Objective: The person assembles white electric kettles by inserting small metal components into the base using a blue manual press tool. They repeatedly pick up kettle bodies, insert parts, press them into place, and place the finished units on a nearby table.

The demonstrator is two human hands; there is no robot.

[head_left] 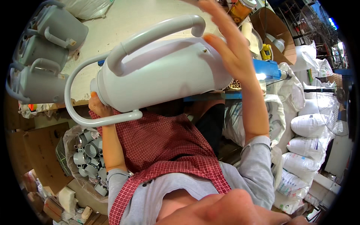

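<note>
A large light-grey insulated jug (157,80) lies tilted on its side at the table's near edge. It has a thick side handle (157,30) on top and a curved carrying loop (71,90) around its left end. My left hand (100,106) grips that left end from below, its thumb against the round cap (93,85); its other fingers are mostly hidden. At the opposite end, my right hand (234,52) is open, fingers stretched upward and slightly blurred, with the thumb close to or touching the jug's surface. A small screw hole (204,50) shows near that end.
Several similar grey jugs (43,80) stand at the table's left. Small brass-coloured screws (235,84) lie beside a blue tool or fixture (267,70) on the right. Below left, a bag (69,144) holds grey parts. White sacks (309,125) and a fan (333,99) stand to the right.
</note>
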